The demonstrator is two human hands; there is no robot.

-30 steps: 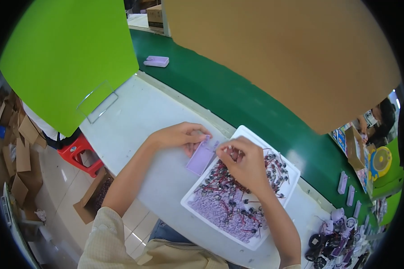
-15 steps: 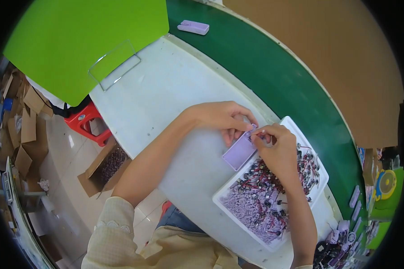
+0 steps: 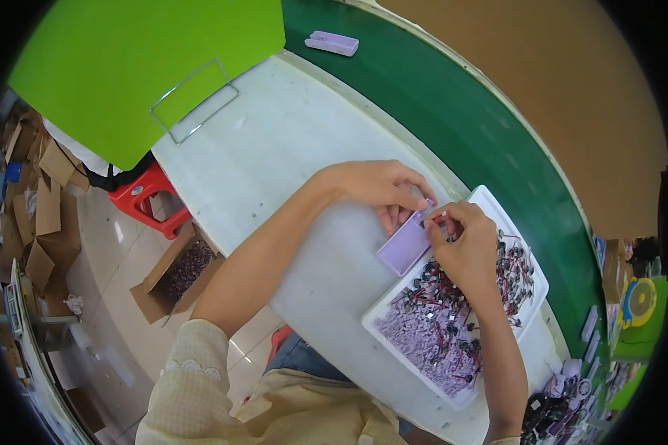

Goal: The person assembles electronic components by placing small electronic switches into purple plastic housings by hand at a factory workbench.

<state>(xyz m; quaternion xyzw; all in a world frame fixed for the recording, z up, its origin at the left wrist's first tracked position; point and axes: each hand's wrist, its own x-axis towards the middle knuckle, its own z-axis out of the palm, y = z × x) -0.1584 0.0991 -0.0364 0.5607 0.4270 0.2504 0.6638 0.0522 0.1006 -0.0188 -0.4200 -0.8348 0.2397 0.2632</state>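
A shallow lilac plastic case half (image 3: 404, 246) is tilted above the white table, its lower corner close to the rim of a white tray. My left hand (image 3: 386, 191) grips its far end, thumb on top and fingers curled beneath. At that same end my right hand (image 3: 464, 241) is closed in a pinch, and a small dark piece shows by its fingertips; its kind is too small to make out. Under my right wrist stands the white tray (image 3: 375, 326), filled with small lilac plastic parts (image 3: 423, 341) and dark components on red and black wires (image 3: 516, 274).
Another lilac case piece (image 3: 332, 43) lies on the green strip (image 3: 423, 96) behind the table. Lilac parts and dark wired pieces (image 3: 560, 404) are heaped at the right. A bright green board (image 3: 141, 67) with a wire frame (image 3: 197, 104) covers the far left. A red stool (image 3: 150, 199) and open cartons (image 3: 174, 274) are on the floor.
The whole view has shifted slightly. The left hand still grips the case half; the right fingers have drawn back a little from its end.
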